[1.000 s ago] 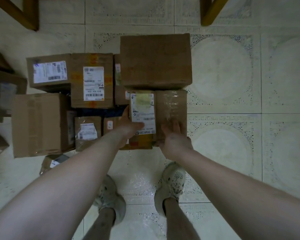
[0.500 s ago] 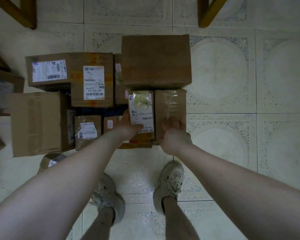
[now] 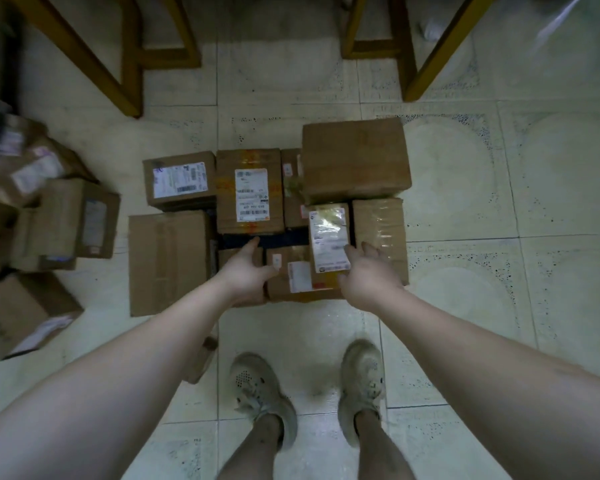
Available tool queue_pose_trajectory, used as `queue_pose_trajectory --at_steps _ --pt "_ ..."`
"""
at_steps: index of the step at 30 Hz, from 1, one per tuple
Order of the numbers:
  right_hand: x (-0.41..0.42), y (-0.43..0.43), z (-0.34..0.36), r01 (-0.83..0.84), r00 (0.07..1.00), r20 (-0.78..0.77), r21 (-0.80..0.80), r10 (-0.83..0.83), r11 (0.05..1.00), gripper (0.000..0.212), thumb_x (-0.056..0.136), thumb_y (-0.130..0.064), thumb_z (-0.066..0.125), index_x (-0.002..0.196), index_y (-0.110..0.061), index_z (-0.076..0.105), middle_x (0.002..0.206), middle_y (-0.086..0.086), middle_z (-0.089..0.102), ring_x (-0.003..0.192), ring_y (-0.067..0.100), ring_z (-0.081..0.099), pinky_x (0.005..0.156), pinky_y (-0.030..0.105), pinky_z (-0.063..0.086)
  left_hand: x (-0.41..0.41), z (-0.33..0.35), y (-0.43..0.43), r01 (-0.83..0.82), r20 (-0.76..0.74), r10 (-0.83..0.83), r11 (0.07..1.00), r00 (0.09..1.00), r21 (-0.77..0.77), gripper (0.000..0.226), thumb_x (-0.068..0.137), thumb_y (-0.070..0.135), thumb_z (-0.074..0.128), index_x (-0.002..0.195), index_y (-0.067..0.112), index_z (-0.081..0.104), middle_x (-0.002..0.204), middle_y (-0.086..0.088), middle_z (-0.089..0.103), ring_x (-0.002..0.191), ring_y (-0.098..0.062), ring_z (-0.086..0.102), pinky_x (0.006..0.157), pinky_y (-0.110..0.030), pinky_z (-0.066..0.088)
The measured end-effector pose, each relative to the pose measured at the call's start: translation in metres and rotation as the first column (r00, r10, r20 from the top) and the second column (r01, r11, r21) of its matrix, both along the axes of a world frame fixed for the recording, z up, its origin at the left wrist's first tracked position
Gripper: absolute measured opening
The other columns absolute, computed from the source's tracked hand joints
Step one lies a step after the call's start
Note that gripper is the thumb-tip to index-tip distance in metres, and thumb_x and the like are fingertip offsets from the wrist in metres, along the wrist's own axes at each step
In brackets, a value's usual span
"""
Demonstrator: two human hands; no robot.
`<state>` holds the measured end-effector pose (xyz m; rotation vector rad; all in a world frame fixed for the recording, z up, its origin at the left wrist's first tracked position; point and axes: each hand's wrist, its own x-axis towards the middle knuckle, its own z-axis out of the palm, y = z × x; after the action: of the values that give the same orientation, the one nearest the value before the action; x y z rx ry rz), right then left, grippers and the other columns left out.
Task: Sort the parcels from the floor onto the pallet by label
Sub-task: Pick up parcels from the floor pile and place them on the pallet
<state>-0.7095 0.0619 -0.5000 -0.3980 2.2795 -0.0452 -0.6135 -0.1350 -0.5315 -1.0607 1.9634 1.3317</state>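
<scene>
In the head view, at the near edge of the stacked parcels, the labelled parcel (image 3: 329, 239) now lies flat among the other boxes, where half a second ago both hands were on it. The left hand (image 3: 248, 271) has slid left onto the small box (image 3: 238, 263) beside it, fingers spread and not closed on anything, and the right hand (image 3: 364, 273) rests open-palmed at the seam between that parcel and the taped box (image 3: 380, 233), its grip released. I judge this parcel placed; loose parcels (image 3: 66, 223) wait on the floor (image 3: 499, 289) at left.
</scene>
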Motion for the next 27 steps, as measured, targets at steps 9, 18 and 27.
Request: queue_pose_trajectory --at_steps 9,18,27 --pt "0.082 -0.055 0.030 -0.111 0.987 0.107 -0.079 0.119 0.991 0.065 0.096 -0.040 0.048 0.151 -0.020 0.020 0.158 0.011 0.016 0.144 0.031 0.015 0.113 0.042 0.024 0.111 0.061 -0.060 -0.192 0.045 0.209 0.950 0.977 -0.245 0.079 0.084 0.039 0.066 0.149 0.028 0.021 0.153 -0.005 0.030 0.136 -0.027 0.036 0.105 -0.037 0.034" --pt "0.149 -0.087 0.013 -0.136 0.972 0.179 -0.099 0.152 0.986 0.064 0.094 -0.037 0.053 0.149 -0.021 0.026 0.153 0.010 0.028 0.141 0.030 0.024 0.113 0.042 0.025 0.220 0.054 -0.082 -0.258 0.127 0.298 0.931 0.946 -0.257 0.073 0.088 0.036 0.063 0.149 0.027 0.023 0.154 0.000 0.029 0.135 -0.027 0.035 0.105 -0.039 0.033" --pt "0.209 -0.125 -0.035 -0.013 0.967 0.253 0.026 0.006 1.000 0.060 0.096 -0.041 0.045 0.148 -0.017 0.028 0.146 0.012 0.037 0.129 0.030 0.040 0.101 0.037 0.039 0.274 -0.009 -0.147 -0.117 0.202 0.149 0.980 0.968 -0.161 0.072 0.088 0.035 0.061 0.149 0.025 0.023 0.154 -0.002 0.027 0.136 -0.028 0.034 0.106 -0.039 0.033"
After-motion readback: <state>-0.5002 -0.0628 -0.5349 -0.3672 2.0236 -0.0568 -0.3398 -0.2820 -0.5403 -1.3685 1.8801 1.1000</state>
